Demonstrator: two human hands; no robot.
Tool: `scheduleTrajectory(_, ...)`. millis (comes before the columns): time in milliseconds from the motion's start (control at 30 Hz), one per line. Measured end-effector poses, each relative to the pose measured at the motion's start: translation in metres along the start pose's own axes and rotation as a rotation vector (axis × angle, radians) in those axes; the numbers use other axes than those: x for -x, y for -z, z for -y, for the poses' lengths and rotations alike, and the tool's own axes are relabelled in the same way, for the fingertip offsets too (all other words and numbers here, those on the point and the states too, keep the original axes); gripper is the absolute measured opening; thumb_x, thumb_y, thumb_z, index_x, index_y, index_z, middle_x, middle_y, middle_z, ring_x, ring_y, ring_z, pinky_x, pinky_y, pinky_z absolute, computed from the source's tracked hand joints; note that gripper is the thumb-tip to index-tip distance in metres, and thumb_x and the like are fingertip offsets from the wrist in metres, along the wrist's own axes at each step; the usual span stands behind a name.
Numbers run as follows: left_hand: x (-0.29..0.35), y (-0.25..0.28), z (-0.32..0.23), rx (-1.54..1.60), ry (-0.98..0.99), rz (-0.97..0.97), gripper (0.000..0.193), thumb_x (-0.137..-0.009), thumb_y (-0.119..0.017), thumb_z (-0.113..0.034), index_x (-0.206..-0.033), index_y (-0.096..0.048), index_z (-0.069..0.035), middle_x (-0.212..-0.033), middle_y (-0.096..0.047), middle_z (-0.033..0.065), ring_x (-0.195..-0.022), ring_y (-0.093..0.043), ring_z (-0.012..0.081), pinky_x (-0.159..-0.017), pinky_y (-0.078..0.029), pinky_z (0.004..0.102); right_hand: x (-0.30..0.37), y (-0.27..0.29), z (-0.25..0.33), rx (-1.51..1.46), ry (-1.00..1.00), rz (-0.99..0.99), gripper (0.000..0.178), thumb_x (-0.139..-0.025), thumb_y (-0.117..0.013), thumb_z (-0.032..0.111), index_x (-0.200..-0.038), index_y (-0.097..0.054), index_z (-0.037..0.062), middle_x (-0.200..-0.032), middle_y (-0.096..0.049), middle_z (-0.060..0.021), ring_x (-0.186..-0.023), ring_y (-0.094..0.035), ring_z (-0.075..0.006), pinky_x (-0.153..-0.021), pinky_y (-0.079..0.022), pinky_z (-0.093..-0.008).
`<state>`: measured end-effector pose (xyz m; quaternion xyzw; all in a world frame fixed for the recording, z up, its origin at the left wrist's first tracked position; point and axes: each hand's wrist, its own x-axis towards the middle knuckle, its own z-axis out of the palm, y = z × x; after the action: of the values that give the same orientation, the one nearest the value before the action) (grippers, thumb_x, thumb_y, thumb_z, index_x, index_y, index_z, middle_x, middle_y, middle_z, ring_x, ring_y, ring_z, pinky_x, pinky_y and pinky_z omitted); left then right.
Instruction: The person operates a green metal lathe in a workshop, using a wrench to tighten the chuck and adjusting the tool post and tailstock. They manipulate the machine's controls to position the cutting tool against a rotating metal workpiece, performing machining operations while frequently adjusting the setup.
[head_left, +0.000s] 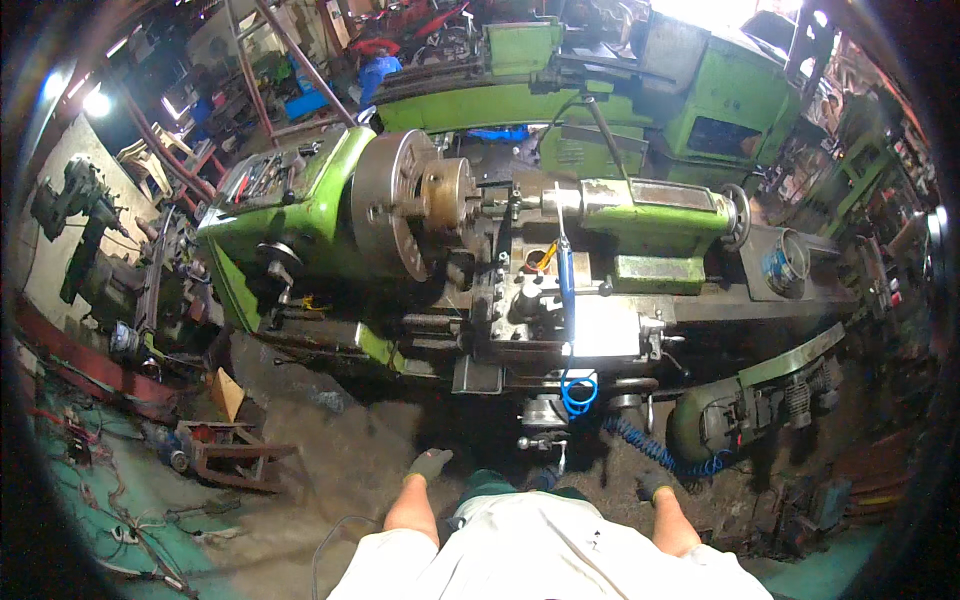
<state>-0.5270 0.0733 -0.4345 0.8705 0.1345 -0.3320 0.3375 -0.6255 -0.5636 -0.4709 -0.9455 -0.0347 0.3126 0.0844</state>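
Observation:
My left hand (430,464), in a grey work glove, hangs in front of my body over the floor, its fingers loosely extended and nothing visible in them. Low on the right, my right hand (655,485) wears a dark glove; its fingers blend into the dark floor near a coiled blue air hose (650,443). Both hands are apart from the green lathe (640,230) ahead. The lathe's large chuck (395,205) faces the tailstock (650,205). A blue air gun (567,285) hangs upright in front of the tool post (527,298), with blue tubing below it.
Handwheels (545,410) and levers project from the carriage toward me. A green motor unit (705,425) stands at right. A rusty metal frame (235,455) and loose cables (125,510) lie on the left. Behind the lathe is another green machine (730,100). A bucket (786,262) sits at the lathe's right end.

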Motion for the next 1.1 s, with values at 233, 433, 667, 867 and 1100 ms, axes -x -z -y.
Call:
scheduleTrajectory(233,-0.029,0.005,-0.019,0.041,0.008,0.097,0.063,-0.093,-0.056,-0.055,-0.133,-0.065,-0.007,-0.140,-0.062,0.0185,-0.131,-0.057,0.0363,-0.108,-0.044,0.0436,-0.009,-0.063,-0.017,-0.910,-0.584,-0.171,0.025,-0.087,-0.065,0.029,-0.093,-0.068,0.0047,-0.072,-0.064,-0.0100,-0.059,-0.064,-0.0252,-0.056,-0.052,-0.0402)
scheduleTrajectory(433,-0.055,0.029,-0.019,0.081,-0.003,0.106,0.063,-0.093,-0.056,-0.054,-0.133,-0.065,-0.006,-0.140,-0.061,0.0207,-0.132,-0.056,0.0371,-0.109,-0.043,0.0437,0.023,-0.094,0.020,-0.187,-0.266,-0.068,0.030,-0.079,-0.070,0.033,-0.099,-0.070,0.0112,-0.089,-0.070,-0.0141,-0.082,-0.069,-0.0329,-0.073,-0.055,-0.0456)
scheduleTrajectory(667,-0.074,0.048,-0.009,-0.084,0.029,0.159,0.061,-0.093,-0.054,-0.052,-0.128,-0.068,-0.005,-0.138,-0.061,0.0226,-0.130,-0.056,0.0398,-0.108,-0.044,0.0458,0.054,-0.093,0.067,-0.550,-0.568,0.040,0.032,-0.074,-0.071,0.031,-0.101,-0.071,0.0134,-0.103,-0.073,-0.0158,-0.091,-0.070,-0.0359,-0.079,-0.054,-0.0486)
scheduleTrajectory(867,-0.091,0.053,0.018,-0.303,-0.081,0.155,0.057,-0.094,-0.050,-0.048,-0.124,-0.069,-0.003,-0.135,-0.062,0.0246,-0.125,-0.059,0.0425,-0.106,-0.045,0.0490,0.065,-0.057,0.102,0.023,-0.049,0.129,0.030,-0.077,-0.070,0.028,-0.102,-0.072,0.0108,-0.104,-0.072,-0.0183,-0.094,-0.069,-0.0367,-0.079,-0.053,-0.0486)
scheduleTrajectory(1100,-0.085,0.045,0.006,-0.311,-0.088,0.134,0.050,-0.096,-0.048,-0.045,-0.119,-0.071,-0.007,-0.130,-0.064,0.0249,-0.123,-0.060,0.0432,-0.104,-0.047,0.0507,0.044,-0.053,0.070,0.231,0.121,-0.079,0.030,-0.086,-0.070,0.026,-0.107,-0.072,0.0050,-0.086,-0.070,-0.0128,-0.069,-0.067,-0.0258,-0.062,-0.054,-0.0408)
